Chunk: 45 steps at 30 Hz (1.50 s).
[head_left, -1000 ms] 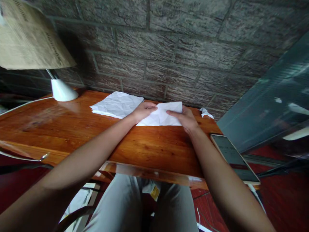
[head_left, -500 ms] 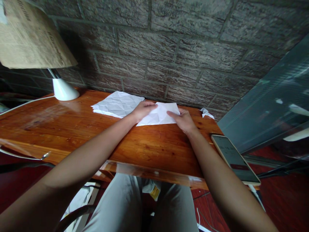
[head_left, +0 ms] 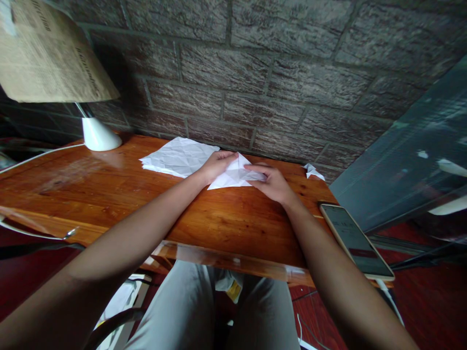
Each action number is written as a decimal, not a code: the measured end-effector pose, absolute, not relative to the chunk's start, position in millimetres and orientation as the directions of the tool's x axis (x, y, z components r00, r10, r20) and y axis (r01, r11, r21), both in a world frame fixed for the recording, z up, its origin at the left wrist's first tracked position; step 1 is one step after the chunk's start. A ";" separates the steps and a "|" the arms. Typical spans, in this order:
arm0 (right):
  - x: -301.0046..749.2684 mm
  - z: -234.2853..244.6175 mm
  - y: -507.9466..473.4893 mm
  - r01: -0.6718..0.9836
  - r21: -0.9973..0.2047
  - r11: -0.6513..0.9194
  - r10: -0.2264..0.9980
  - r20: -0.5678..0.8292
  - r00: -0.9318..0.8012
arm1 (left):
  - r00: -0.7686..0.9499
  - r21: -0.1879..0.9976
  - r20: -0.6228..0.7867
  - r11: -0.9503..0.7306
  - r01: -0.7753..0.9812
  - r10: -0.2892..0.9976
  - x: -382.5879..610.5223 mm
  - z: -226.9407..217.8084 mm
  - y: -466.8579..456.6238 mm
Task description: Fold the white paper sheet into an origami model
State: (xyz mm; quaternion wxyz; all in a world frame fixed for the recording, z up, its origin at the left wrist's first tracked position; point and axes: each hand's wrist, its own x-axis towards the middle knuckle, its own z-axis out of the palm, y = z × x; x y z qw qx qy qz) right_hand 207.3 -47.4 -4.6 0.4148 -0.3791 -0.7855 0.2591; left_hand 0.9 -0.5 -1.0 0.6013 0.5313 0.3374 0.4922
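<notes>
A: Yr white sheet (head_left: 231, 176) is far-centre on the table (head_left: 226, 221).
B: Yep, yr L grip (head_left: 218, 165) pinches its left side, prob. to steady it; yr R grip (head_left: 275, 183) pinches the right flap (head_left: 260, 177), prob. to control it.
A: Paper stack (head_left: 178, 158) sits just left, prob. for easy reach.
B: Can't tell how tight you're holding, tho.

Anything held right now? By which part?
White paper: the left hand holds its upper left edge, the right hand its folded right end.
</notes>
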 end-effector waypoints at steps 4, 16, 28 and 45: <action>205.8 -2.0 -49.8 0.359 -0.746 0.560 0.822 0.449 -0.349 | 0.266 0.970 0.121 -0.057 -0.238 0.956 2.9 -1.5 0.6; 201.8 7.4 -58.9 0.451 -0.738 0.502 0.863 0.396 -0.312 | 0.362 0.982 0.173 -0.132 -0.136 0.916 -2.6 1.1 -6.7; 206.5 -8.4 -44.0 0.430 -0.762 0.483 0.875 0.418 -0.242 | 0.407 0.978 0.197 -0.152 -0.142 0.892 -2.4 -0.9 -6.2; 200.5 -4.7 -46.8 0.308 -0.829 0.467 0.883 0.418 -0.214 | 0.517 0.924 -0.061 0.244 -0.293 0.854 0.0 5.5 -1.3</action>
